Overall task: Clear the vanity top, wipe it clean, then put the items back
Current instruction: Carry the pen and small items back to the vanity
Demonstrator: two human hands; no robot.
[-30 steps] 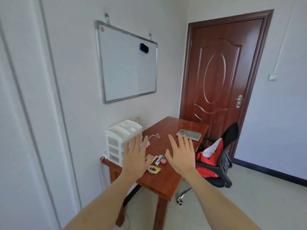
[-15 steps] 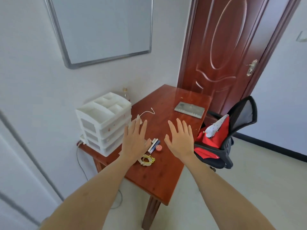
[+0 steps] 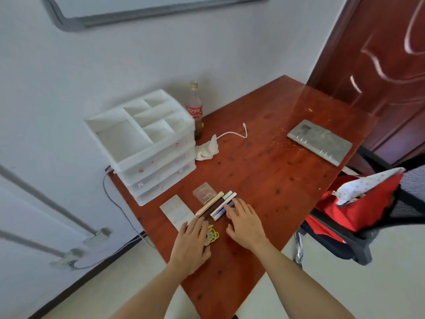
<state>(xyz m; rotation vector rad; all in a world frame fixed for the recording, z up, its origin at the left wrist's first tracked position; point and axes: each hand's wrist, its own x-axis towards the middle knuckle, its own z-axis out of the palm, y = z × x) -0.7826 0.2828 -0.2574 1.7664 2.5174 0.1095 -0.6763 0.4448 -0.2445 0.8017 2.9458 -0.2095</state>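
A red-brown wooden table [image 3: 264, 171] carries small items near its front. My left hand [image 3: 192, 246] rests flat, fingers apart, over yellow rubber bands [image 3: 215, 234] and at the corner of a pale card [image 3: 177, 211]. My right hand [image 3: 245, 223] lies flat with its fingertips on a row of slim sticks and tubes [image 3: 218, 204]; a small red cap [image 3: 228, 214] peeks out beside its fingers. A square brown compact [image 3: 204, 192] sits just behind the row. Neither hand holds anything.
A white drawer organiser [image 3: 142, 143] stands at the left edge, a cola bottle [image 3: 195, 107] behind it. A crumpled white cloth [image 3: 208, 149], a white cable [image 3: 234, 133] and a grey notebook [image 3: 319, 141] lie farther back. A chair with a red bag [image 3: 358, 203] stands on the right.
My view has tilted down and come closer to the table. Both hands have dropped from hovering in the air onto the small items at the table's front.
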